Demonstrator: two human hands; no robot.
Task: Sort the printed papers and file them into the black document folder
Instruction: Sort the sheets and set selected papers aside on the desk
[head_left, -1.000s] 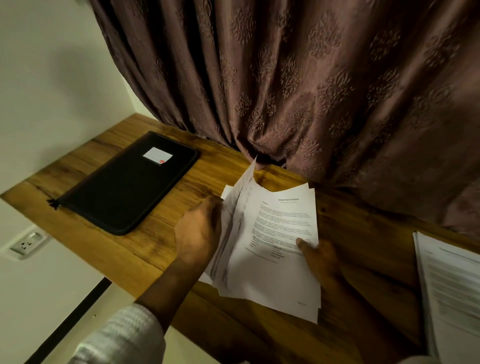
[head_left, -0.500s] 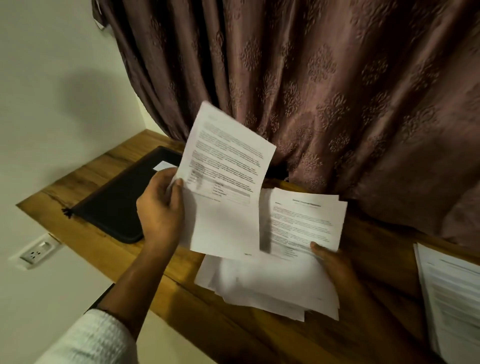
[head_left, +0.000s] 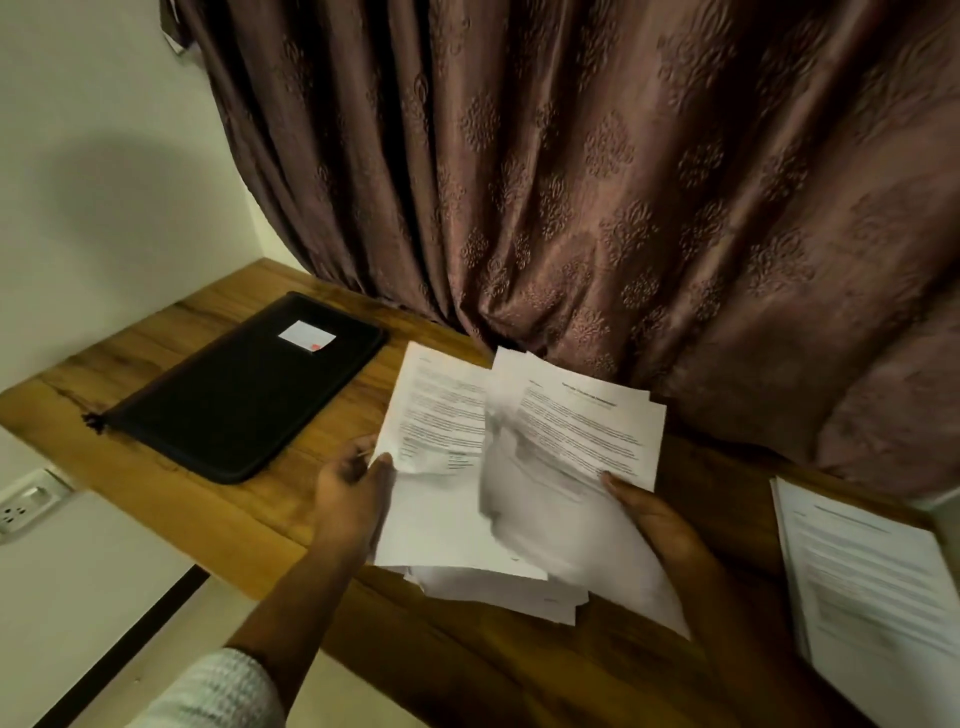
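A loose stack of printed papers (head_left: 582, 436) lies fanned on the wooden desk (head_left: 171, 499) in front of me. My left hand (head_left: 350, 488) pinches the left edge of one printed sheet (head_left: 441, 415), thumb on top, low over the stack. My right hand (head_left: 649, 512) holds the stack's right side with the thumb pressed on the top page. The black document folder (head_left: 244, 395), zipped shut with a white label, rests flat to the left, apart from both hands.
A second pile of printed pages (head_left: 872, 587) sits at the desk's right end. A brown patterned curtain (head_left: 623, 182) hangs right behind the desk. The wall (head_left: 104, 156) closes the left side, with a power socket (head_left: 26, 501) below the desk edge.
My left hand lifted one sheet out of the stack, raised it upright, then lowered it back to lie over the stack's left part. My right hand stayed on the stack.
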